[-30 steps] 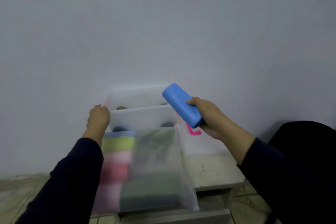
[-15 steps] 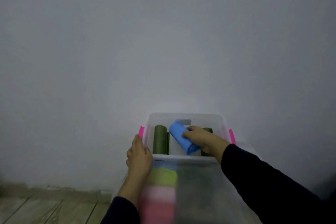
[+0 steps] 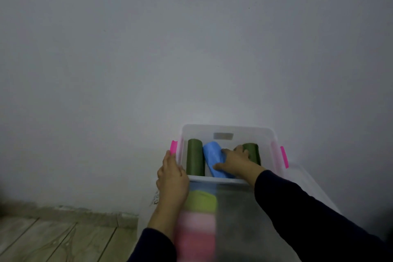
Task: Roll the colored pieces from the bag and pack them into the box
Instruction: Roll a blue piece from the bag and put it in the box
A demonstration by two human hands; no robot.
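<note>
Blue roll (image 3: 213,158) lies in the clear box (image 3: 274,140), long axis near-to-far, tilted a bit left at the far end. Right hand (image 3: 235,160) grips its near half, fingers curled over it. Dark green roll (image 3: 195,157) just left, parallel; another green roll (image 3: 253,152) at right, partly hidden. Open floor w/ room betw. blue and right green. Left hand (image 3: 172,176) rests on box's near-left corner by the pink latch (image 3: 173,147), fingers relaxed. Bag (image 3: 234,219) of folded pieces in front, blurred.
</note>
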